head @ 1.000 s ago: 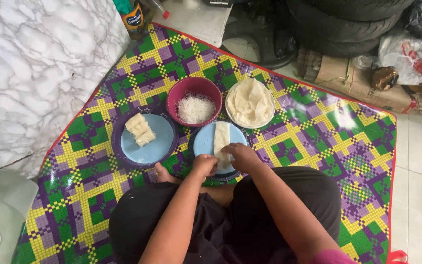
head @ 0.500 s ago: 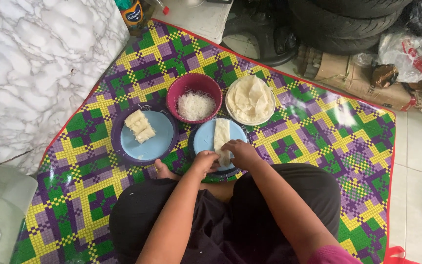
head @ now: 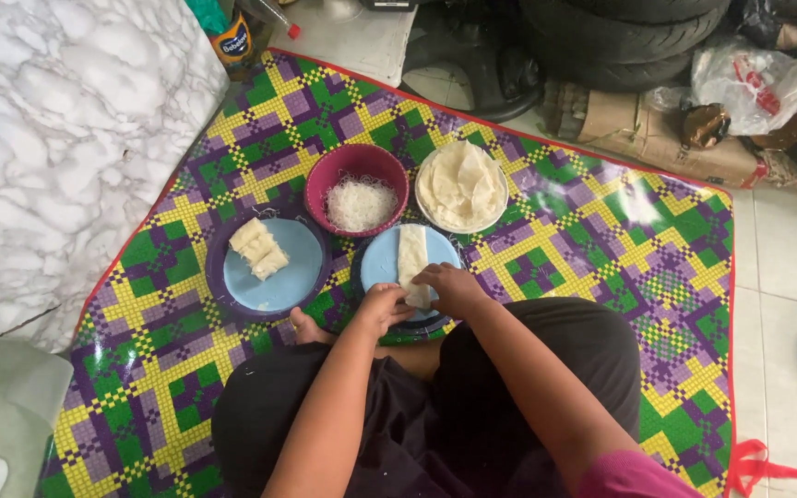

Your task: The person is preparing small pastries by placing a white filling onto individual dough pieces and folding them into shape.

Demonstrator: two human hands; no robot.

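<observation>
Head view: both hands' grip, left hand (head: pixel 382 302) and right hand (head: pixel 452 284), closed on white wrapper's (head: pixel 412 260) near end.

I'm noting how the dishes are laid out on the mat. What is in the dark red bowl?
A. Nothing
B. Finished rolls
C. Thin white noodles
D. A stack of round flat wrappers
C: the dark red bowl holds a heap of thin white noodles, while the round wrappers lie on the white plate beside it and the finished rolls sit on the blue plate to the left.
</observation>
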